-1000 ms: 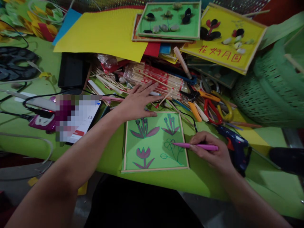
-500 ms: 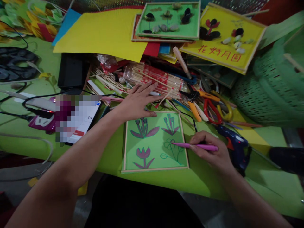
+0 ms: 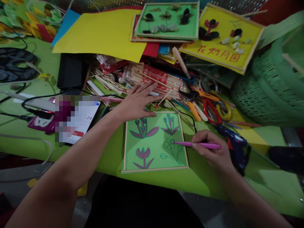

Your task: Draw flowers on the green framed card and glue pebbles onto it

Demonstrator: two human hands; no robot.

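Observation:
A green card (image 3: pixel 155 160) framed with thin wooden sticks lies on the green table near its front edge. Three purple flower drawings with green outlines are on it, plus one mostly outlined flower at the right. My right hand (image 3: pixel 210 147) pinches a pink marker (image 3: pixel 206 145), whose tip touches or hovers just over the outlined flower. With fingers spread, my left hand (image 3: pixel 140 101) rests at the card's top edge, its thumb by the frame and its fingertips over the wooden sticks behind.
Bundled sticks (image 3: pixel 163 79), pliers (image 3: pixel 212 110) and a blue glue gun (image 3: pixel 234 145) lie behind and right. A green basket (image 3: pixel 270 85) stands at the right. A phone (image 3: pixel 83 122) and a purple power strip (image 3: pixel 44 123) sit left, with cables. Framed stone pictures (image 3: pixel 171 20) lie at the back.
My right hand and the pink marker have shifted very slightly to the right. My left hand keeps its place on the card's top edge.

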